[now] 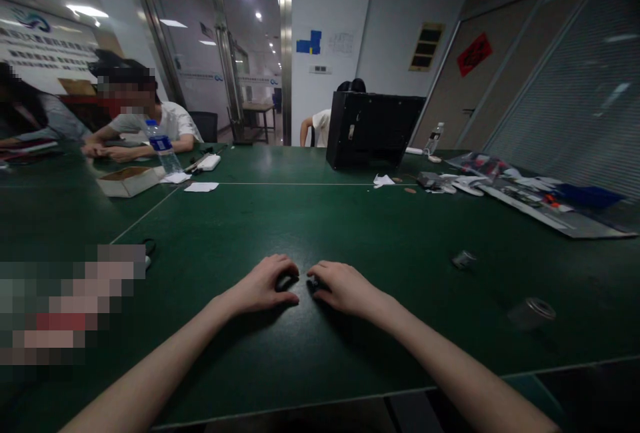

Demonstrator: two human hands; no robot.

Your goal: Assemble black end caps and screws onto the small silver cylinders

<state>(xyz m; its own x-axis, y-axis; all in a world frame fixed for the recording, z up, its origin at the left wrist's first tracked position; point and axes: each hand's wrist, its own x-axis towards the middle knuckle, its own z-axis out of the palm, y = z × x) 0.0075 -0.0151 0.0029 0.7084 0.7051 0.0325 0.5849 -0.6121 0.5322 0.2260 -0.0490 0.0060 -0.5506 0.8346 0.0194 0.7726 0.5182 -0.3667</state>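
My left hand point(267, 284) rests on the green table point(260, 220) with its fingers curved and the thumb apart, nothing visible in its grasp. Facing it across a narrow gap is my right hand point(343, 288), bent in the same C shape with thumb and fingers apart. A dark patch with small light specks shows between the right thumb and forefinger; whether it is shadow or a small thing I cannot tell. To the right lie a small metal cylinder point(464, 259) and a larger metal cylinder point(534, 313), both blurred and apart from my hands.
Beyond my hands stand a black metal case point(375, 130), an open white box point(129, 182) and a water bottle point(163, 146). Papers and small parts cover a board point(545, 210) at right. A person point(150, 113) sits at the far left; another is partly behind the case.
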